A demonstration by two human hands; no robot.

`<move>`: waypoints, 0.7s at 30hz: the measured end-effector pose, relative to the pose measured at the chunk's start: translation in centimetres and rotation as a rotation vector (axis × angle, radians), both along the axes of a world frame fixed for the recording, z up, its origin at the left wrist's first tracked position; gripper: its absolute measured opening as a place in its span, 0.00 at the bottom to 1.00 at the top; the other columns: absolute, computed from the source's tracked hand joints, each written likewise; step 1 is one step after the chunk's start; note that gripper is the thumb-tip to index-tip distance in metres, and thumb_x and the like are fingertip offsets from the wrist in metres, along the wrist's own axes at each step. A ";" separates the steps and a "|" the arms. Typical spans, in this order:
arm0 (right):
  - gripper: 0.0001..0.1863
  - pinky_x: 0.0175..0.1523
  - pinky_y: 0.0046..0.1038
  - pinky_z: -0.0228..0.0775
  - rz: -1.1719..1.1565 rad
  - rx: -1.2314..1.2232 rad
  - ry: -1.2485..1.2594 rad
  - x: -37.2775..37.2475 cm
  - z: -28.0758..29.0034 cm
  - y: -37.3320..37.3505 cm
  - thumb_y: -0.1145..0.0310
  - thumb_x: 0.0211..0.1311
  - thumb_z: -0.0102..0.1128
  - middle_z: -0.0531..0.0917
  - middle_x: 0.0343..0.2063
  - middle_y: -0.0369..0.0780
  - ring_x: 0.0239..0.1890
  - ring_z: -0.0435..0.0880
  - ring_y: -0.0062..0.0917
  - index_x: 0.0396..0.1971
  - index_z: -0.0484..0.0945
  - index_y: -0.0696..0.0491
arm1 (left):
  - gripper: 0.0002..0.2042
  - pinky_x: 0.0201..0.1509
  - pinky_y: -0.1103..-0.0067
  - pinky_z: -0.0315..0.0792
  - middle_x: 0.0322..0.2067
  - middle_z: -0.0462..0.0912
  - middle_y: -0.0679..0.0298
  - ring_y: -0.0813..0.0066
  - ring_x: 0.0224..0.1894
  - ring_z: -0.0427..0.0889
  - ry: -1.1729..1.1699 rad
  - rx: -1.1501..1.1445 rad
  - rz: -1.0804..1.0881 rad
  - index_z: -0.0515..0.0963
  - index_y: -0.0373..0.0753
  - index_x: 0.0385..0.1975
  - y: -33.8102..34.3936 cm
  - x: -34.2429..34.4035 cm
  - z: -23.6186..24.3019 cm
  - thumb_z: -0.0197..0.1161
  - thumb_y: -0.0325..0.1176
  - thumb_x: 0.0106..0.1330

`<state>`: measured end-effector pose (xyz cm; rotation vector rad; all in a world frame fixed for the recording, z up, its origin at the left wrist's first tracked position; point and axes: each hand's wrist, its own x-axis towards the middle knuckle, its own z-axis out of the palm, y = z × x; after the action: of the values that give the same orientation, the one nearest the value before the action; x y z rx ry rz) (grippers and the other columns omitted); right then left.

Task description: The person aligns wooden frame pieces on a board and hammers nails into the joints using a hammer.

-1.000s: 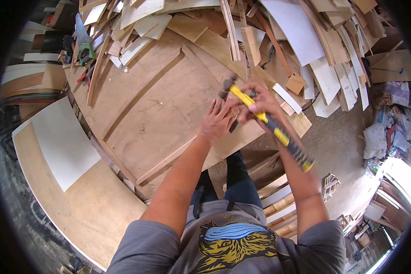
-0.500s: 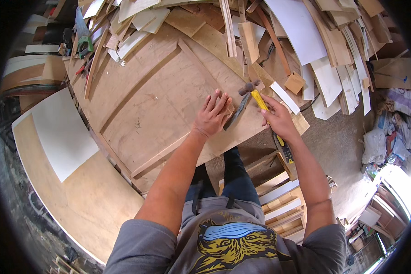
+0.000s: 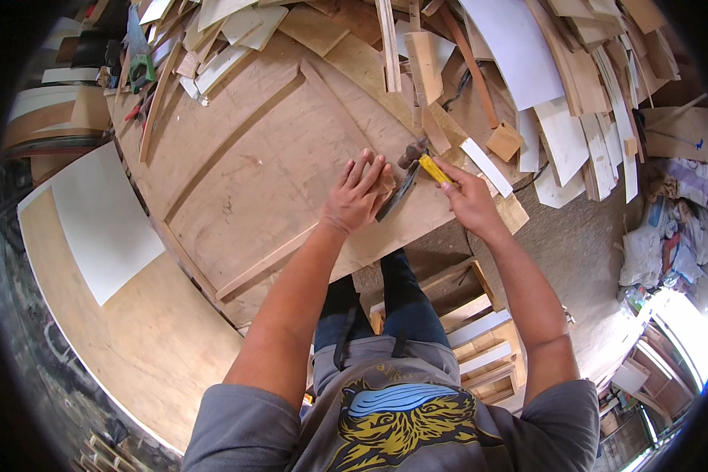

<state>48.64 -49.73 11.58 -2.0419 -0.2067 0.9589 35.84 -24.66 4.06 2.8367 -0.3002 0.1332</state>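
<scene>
My right hand (image 3: pixel 470 200) is closed around the yellow handle of a hammer (image 3: pixel 435 168). Its dark metal head is low over the plywood panel (image 3: pixel 252 177), just right of my left hand (image 3: pixel 355 197). The left fingers reach over the end of a wooden strip (image 3: pixel 389 182) at the panel's near right and press on it, thumb hidden. A dark, narrow piece (image 3: pixel 397 197) lies between that hand and the hammer. Thin wooden strips (image 3: pixel 267 261) run along the panel as a frame with a curved side.
Stacked offcuts and boards (image 3: pixel 527 55) crowd the far side and right. A handsaw with a green handle (image 3: pixel 140 67) lies at far left. Left of the panel is a large curved sheet (image 3: pixel 165 346). A slatted wooden frame (image 3: pixel 488 354) stands near my legs.
The hammer has come down and to the left, closer to my left hand, and its handle has tilted out of sight behind my right hand. The left hand keeps its place on the strip.
</scene>
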 end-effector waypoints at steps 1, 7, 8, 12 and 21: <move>0.26 0.68 0.37 0.70 0.000 0.007 -0.003 0.0 0.0 0.0 0.70 0.73 0.59 0.83 0.61 0.54 0.63 0.82 0.47 0.70 0.76 0.51 | 0.31 0.80 0.59 0.60 0.76 0.67 0.62 0.54 0.80 0.62 0.011 0.002 -0.002 0.75 0.42 0.71 0.0 0.0 0.0 0.68 0.41 0.66; 0.26 0.67 0.37 0.71 0.017 0.010 -0.015 0.2 0.5 0.4 0.70 0.73 0.59 0.83 0.60 0.54 0.63 0.83 0.47 0.69 0.76 0.50 | 0.32 0.80 0.60 0.60 0.76 0.68 0.64 0.55 0.79 0.63 0.013 0.015 -0.007 0.74 0.44 0.72 0.1 0.1 0.0 0.68 0.42 0.65; 0.26 0.67 0.37 0.71 0.024 0.009 -0.017 0.2 0.6 0.5 0.70 0.73 0.59 0.83 0.60 0.54 0.62 0.83 0.47 0.69 0.76 0.50 | 0.33 0.80 0.60 0.60 0.75 0.68 0.65 0.56 0.79 0.63 0.005 0.027 -0.007 0.74 0.45 0.72 0.1 0.1 0.0 0.69 0.43 0.65; 0.25 0.67 0.36 0.72 -0.011 -0.020 0.008 -0.1 0.2 0.6 0.69 0.73 0.59 0.83 0.60 0.53 0.62 0.83 0.47 0.69 0.76 0.50 | 0.32 0.80 0.60 0.60 0.75 0.68 0.65 0.56 0.79 0.63 -0.004 0.015 -0.007 0.74 0.45 0.72 0.1 0.1 -0.1 0.68 0.43 0.66; 0.24 0.63 0.36 0.73 0.000 0.016 -0.096 -0.7 -0.9 0.1 0.69 0.74 0.58 0.84 0.59 0.53 0.57 0.86 0.48 0.69 0.77 0.48 | 0.32 0.80 0.60 0.61 0.76 0.68 0.63 0.54 0.80 0.62 -0.010 -0.012 -0.010 0.76 0.45 0.70 0.2 0.2 -0.2 0.69 0.41 0.64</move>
<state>47.90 -49.61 10.68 -2.0750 -0.2646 0.8573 36.07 -24.50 3.89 2.8231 -0.3140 0.1463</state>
